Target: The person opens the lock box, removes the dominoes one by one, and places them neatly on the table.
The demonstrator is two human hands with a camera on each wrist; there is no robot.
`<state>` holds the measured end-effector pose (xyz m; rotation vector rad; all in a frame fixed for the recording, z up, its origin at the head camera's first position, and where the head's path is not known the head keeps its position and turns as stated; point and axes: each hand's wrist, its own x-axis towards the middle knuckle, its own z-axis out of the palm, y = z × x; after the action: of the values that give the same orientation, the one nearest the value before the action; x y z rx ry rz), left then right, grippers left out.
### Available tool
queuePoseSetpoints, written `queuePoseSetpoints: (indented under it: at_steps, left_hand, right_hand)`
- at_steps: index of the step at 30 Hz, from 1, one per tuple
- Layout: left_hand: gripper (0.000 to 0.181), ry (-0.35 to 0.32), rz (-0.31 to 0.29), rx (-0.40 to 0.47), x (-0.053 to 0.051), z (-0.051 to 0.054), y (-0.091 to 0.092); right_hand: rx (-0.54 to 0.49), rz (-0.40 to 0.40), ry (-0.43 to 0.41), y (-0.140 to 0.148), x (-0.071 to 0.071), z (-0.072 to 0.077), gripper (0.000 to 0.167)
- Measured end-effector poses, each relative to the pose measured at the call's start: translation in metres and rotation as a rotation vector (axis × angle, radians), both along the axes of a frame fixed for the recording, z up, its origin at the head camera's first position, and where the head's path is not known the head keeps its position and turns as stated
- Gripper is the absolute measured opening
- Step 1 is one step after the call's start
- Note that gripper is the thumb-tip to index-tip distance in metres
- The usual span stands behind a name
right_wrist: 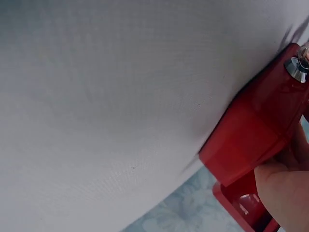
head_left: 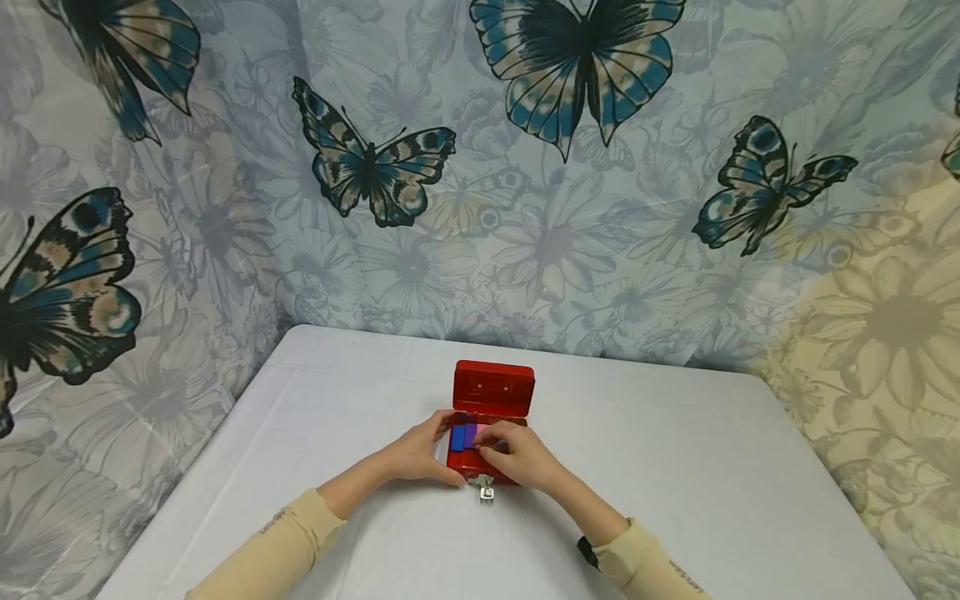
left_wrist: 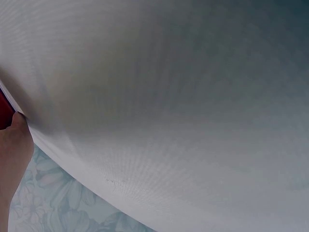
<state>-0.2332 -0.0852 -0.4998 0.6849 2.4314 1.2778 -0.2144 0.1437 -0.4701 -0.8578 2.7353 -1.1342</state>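
Observation:
A small red metal cash box [head_left: 455,463] stands on the table with its lid [head_left: 491,390] raised at the back. Inside it, a blue block [head_left: 457,438] and a purple block [head_left: 470,435] lie side by side, with a pink block [head_left: 482,429] partly covered. My left hand [head_left: 414,450] holds the box's left side, thumb at the front corner and fingers farther back. My right hand [head_left: 525,458] reaches over the box's right half, fingers bent, with thumb and fingertips down by the pink block. Whether they pinch it is hidden.
A silver padlock or latch piece [head_left: 487,493] hangs at the box's front by the lock. The white-covered table [head_left: 645,467] meets butterfly-patterned cloth walls [head_left: 555,275] behind and at the sides. A dark band [head_left: 588,552] shows at the right sleeve.

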Motion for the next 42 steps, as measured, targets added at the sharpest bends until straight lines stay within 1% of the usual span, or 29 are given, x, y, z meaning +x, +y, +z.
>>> queuePoseSetpoints:
  at_steps: [5,11,15,18,22,25,28,33,42]
  left_hand:
    - [0.104,0.011,-0.014,0.014,-0.001,0.0,0.0]
    - [0.104,0.014,-0.017,0.019,-0.002,0.001,-0.001]
    - [0.102,0.012,-0.016,0.018,-0.002,0.0,-0.001]
    - [0.101,0.014,-0.019,0.022,-0.002,0.0,0.0]
    - [0.101,0.019,-0.028,0.038,-0.002,0.0,0.0]
    - [0.101,0.024,-0.029,0.04,-0.002,0.0,0.0]
    - [0.101,0.022,-0.026,0.03,-0.002,0.0,0.0]
    - [0.101,0.025,-0.028,0.026,-0.001,0.0,0.0]
    - [0.101,0.026,-0.023,0.018,0.0,0.001,0.0]
  right_hand:
    - [0.096,0.088,0.049,-0.003,0.002,0.001,0.021]
    - [0.181,0.156,0.081,-0.006,0.001,0.0,0.025]
    - [0.204,0.188,0.08,-0.01,0.002,0.0,0.032]
    - [0.222,0.214,0.062,-0.012,0.002,0.001,0.041]
    - [0.255,0.227,0.016,-0.014,0.002,0.002,0.051]
    - [0.274,0.213,-0.016,-0.014,0.003,0.001,0.056]
    - [0.28,0.201,-0.028,-0.014,0.003,-0.001,0.058]
    - [0.284,0.201,-0.031,-0.014,0.004,-0.002,0.059]
    - [0.274,0.228,-0.028,-0.014,0.006,-0.001,0.055]
